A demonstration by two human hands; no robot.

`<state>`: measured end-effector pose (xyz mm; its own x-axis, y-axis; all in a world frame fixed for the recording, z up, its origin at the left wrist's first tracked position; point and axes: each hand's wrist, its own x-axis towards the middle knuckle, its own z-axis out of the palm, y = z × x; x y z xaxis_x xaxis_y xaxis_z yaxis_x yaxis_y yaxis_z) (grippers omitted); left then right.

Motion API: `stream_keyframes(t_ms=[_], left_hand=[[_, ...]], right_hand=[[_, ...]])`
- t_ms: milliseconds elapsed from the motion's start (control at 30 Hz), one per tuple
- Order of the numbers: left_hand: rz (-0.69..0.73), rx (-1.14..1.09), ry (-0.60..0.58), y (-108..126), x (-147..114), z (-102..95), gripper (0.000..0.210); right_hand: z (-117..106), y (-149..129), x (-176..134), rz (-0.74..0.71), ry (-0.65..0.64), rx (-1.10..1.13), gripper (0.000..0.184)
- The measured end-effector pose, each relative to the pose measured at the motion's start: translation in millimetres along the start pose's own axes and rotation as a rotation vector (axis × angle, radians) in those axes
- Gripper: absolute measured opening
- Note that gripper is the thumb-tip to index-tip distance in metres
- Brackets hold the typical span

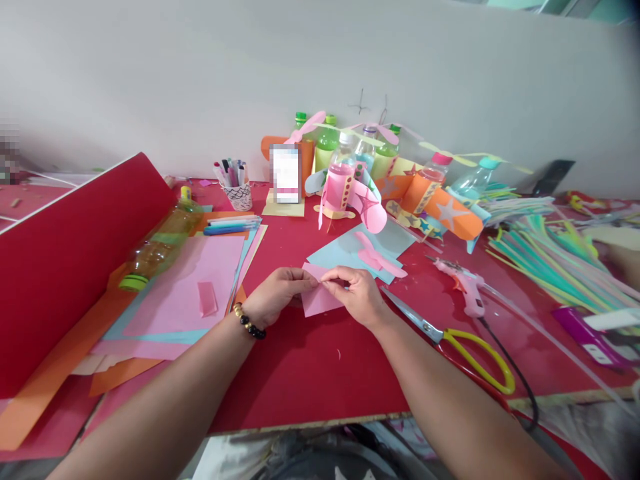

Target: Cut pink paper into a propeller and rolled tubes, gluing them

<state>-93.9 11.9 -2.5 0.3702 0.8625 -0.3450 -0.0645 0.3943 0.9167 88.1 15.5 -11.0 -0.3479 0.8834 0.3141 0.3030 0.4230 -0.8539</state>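
Note:
Both my hands meet over the middle of the red table, pinching a small sheet of pink paper (320, 305). My left hand (283, 291), with a beaded bracelet (249, 321) at the wrist, grips its upper edge between thumb and forefinger. Close beside it, my right hand (357, 297) pinches the same edge. The fingertips nearly touch, and they hide part of the edge. Just beyond lies a light blue sheet (340, 245) with a pink paper propeller (377, 257) on it. Scissors with yellow handles (450, 340) rest right of my right hand.
Decorated bottles with paper propellers (343, 177) stand at the back. To the right lie a pink glue gun (467, 287) and bundled pastel strips (565, 260). Left are stacked coloured sheets (185, 273), a plastic bottle (163, 243), pens in a cup (237, 195) and a red panel (85, 260).

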Motion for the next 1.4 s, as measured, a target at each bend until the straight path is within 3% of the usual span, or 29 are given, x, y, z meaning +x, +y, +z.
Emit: stream_keyframes(t_ms=[300,500,667,1133,1400], left_hand=[[0.073,0.162,0.051,2.5,-0.3,1.8,0.022],[0.244,0.52,0.183,-0.2,1.6,-1.8,0.022],[0.313,0.696,0.207,1.0,0.9,-0.9,0.024],[0.286,0.643,0.135,1.8,1.1,-1.1,0.031],[0.285,0.581,0.101,4.2,1.0,-5.2,0.033]], right_hand=[[-0.4,0.0,0.8,0.126,-0.001,0.075,0.011],[-2.9,8.3,2.5,0.345,-0.031,0.189,0.019],[-4.0,12.0,2.2,0.382,-0.032,0.234,0.021],[-1.2,10.5,2.1,0.312,-0.039,0.241,0.019],[-1.0,11.2,2.3,0.368,-0.003,0.339,0.02]])
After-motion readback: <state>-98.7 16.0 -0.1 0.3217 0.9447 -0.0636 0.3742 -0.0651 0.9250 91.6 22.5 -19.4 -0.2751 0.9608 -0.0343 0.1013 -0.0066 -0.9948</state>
